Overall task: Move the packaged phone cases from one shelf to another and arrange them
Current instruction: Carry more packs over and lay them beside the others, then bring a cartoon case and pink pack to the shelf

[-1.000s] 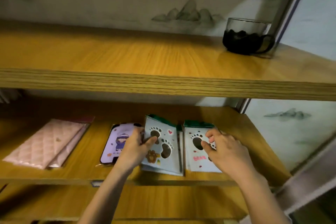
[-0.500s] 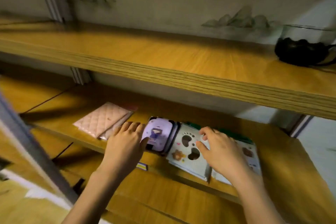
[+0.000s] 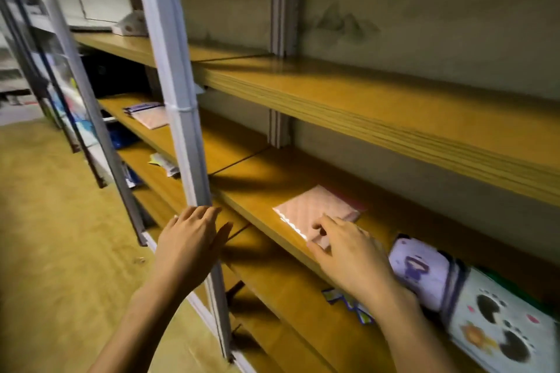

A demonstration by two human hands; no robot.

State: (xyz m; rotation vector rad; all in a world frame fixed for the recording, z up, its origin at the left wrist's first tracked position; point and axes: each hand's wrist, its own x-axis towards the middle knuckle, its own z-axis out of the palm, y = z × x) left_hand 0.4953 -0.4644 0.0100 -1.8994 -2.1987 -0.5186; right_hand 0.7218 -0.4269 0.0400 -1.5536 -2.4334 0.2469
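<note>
On the middle wooden shelf (image 3: 254, 191) lie packaged phone cases in a row: a pink quilted one (image 3: 315, 209), a purple cartoon one (image 3: 424, 269) and a pale blue paw-print one (image 3: 497, 321) at the far right. My right hand (image 3: 351, 254) hovers over the shelf's front edge, fingers spread, fingertips at the near corner of the pink case, holding nothing. My left hand (image 3: 191, 242) hangs open in the air in front of the grey metal upright (image 3: 178, 118), empty. More packaged cases (image 3: 148, 113) lie on the same shelf level in the bay to the left.
The wide upper shelf (image 3: 394, 106) above is bare in this stretch. A small colourful label (image 3: 348, 301) sticks to the shelf's front edge. Lower shelves hold other packets (image 3: 165, 162). A second rack (image 3: 69, 94) stands at the far left, with wooden floor (image 3: 54, 236) below.
The view has swung left along the rack. Both hands have left the purple and paw-print cases; the right hand now sits at the pink case, the left hand off the shelf by the upright.
</note>
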